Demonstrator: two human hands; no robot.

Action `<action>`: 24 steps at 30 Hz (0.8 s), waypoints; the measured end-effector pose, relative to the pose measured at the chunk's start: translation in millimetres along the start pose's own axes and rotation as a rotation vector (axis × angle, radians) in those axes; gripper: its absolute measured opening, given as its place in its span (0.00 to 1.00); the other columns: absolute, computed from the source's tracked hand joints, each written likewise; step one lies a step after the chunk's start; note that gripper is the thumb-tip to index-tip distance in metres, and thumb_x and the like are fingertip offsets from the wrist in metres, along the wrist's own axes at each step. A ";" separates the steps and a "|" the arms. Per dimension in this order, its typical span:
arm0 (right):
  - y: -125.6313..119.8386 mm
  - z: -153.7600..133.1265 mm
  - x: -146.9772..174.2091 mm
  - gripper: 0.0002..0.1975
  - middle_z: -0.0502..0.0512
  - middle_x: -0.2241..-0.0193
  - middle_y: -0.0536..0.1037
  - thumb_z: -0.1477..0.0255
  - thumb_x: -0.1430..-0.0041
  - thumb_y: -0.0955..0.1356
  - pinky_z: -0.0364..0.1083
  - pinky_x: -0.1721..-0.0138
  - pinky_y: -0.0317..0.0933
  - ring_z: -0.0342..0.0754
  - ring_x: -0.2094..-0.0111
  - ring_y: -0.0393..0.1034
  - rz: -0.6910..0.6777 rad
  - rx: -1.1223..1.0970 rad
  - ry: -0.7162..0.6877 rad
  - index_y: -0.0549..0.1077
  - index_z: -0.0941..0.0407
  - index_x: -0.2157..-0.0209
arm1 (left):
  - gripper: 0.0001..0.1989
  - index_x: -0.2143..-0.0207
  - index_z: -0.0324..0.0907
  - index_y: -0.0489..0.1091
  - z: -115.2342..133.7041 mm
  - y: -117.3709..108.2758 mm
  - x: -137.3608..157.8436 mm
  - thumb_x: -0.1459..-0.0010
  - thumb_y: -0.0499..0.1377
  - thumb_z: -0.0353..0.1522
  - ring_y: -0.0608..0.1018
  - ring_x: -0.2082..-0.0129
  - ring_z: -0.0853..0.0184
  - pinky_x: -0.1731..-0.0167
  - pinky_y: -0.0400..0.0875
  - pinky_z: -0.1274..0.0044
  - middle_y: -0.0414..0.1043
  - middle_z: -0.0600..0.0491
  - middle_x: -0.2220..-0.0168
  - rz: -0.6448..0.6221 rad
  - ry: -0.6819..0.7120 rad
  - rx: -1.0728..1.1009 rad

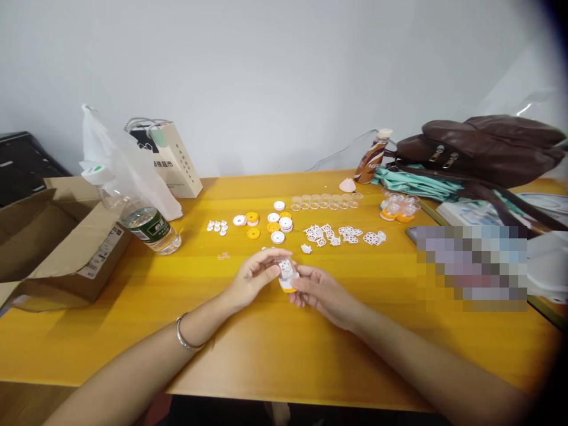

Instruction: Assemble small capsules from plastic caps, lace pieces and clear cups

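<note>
Between my hands is a small round assembly (288, 285) with an orange base, a white ring and a clear part, with a white lattice piece (285, 267) standing in its top. My right hand (322, 290) grips its base from the right, thumb in front. From the left, my left hand (257, 277) closes on the upper part, its thumb and fingers at the lattice piece. Just beyond lie white lattice cutouts (316, 234), white and orange discs (277, 237), a row of clear cups (315, 205), small white knobbed pieces (222, 227) and tiny clear rings (223, 256).
At left stand an open cardboard box (95, 260), a water bottle (153, 228), a white plastic bag (119, 171) and a paper bag (180, 165). At right are a brown leather bag (483, 145), a drink bottle (371, 160), a cluster of similar assemblies (397, 208) and a phone edge (412, 235).
</note>
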State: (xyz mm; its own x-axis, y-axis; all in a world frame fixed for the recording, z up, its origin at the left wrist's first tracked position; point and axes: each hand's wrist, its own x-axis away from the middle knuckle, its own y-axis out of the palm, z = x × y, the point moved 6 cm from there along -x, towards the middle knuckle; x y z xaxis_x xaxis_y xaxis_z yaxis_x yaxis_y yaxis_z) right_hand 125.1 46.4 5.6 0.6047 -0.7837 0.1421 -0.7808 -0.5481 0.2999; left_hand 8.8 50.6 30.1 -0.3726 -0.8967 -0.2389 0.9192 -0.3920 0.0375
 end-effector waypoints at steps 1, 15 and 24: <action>0.8 0.3 0.0 0.14 0.48 0.80 0.71 0.62 0.52 0.70 0.39 0.76 0.55 0.37 0.80 0.62 -0.011 -0.027 0.005 0.69 0.59 0.70 | 0.16 0.53 0.43 0.66 -0.8 1.3 -0.2 0.43 0.55 0.38 0.73 0.60 0.64 0.60 0.66 0.73 0.70 0.46 0.58 -0.023 -0.014 0.045; 0.7 -0.7 -0.2 0.14 0.48 0.77 0.72 0.65 0.54 0.72 0.39 0.73 0.57 0.37 0.78 0.63 0.030 -0.023 -0.052 0.70 0.59 0.67 | 0.27 0.50 0.43 0.59 -1.0 5.1 -0.1 0.52 0.63 0.38 0.72 0.62 0.66 0.64 0.68 0.76 0.68 0.47 0.59 0.075 0.000 0.220; 1.5 -2.3 1.1 0.12 0.49 0.77 0.72 0.65 0.52 0.71 0.40 0.74 0.57 0.38 0.78 0.63 0.012 -0.026 -0.079 0.71 0.58 0.68 | 0.18 0.60 0.41 0.65 -6.8 5.3 0.4 0.51 0.63 0.39 0.74 0.66 0.66 0.66 0.68 0.76 0.71 0.46 0.58 0.062 -0.067 0.224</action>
State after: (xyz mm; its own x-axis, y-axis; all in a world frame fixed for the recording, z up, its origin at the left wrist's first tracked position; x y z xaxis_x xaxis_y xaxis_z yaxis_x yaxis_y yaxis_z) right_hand 125.0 45.5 8.4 0.5804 -0.8112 0.0713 -0.7829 -0.5317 0.3231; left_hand 14.3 49.6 23.7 -0.3304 -0.9293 -0.1651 0.8922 -0.3646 0.2666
